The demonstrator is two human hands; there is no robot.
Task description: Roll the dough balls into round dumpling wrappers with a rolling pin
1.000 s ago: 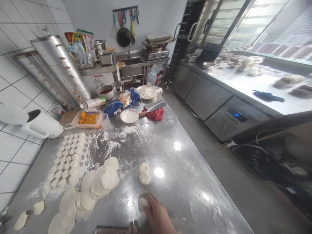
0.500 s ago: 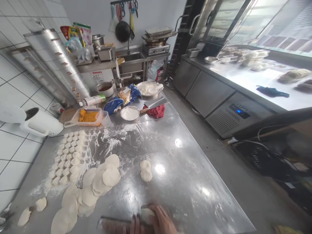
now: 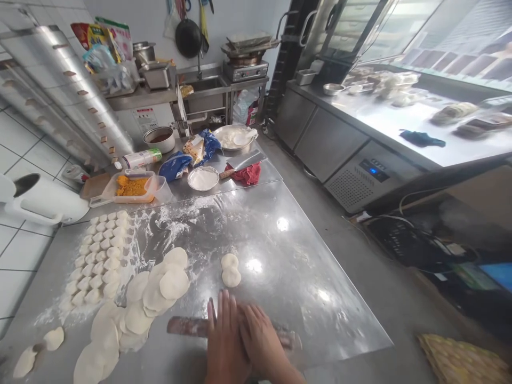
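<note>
A wooden rolling pin lies crosswise on the steel table under both palms. My left hand rests flat across its middle, fingers stretched forward. Pressed close beside it, my right hand also lies over the pin with fingers extended. Any dough beneath the pin is mostly hidden by my hands. Ahead of my fingertips sit two small dough rounds, touching each other. To the left, rolled dough wrappers overlap in a long fanned row. Two loose dough pieces lie at the far left.
Rows of small dough balls stand on floured steel at left. Behind are a tub of orange filling, a bowl of flour, a cleaver on a red cloth, and a white jug by the wall.
Both hands and the rolling pin have moved forward, away from the near edge. The dough round that showed by my right hand is now covered. The view has shifted slightly.
</note>
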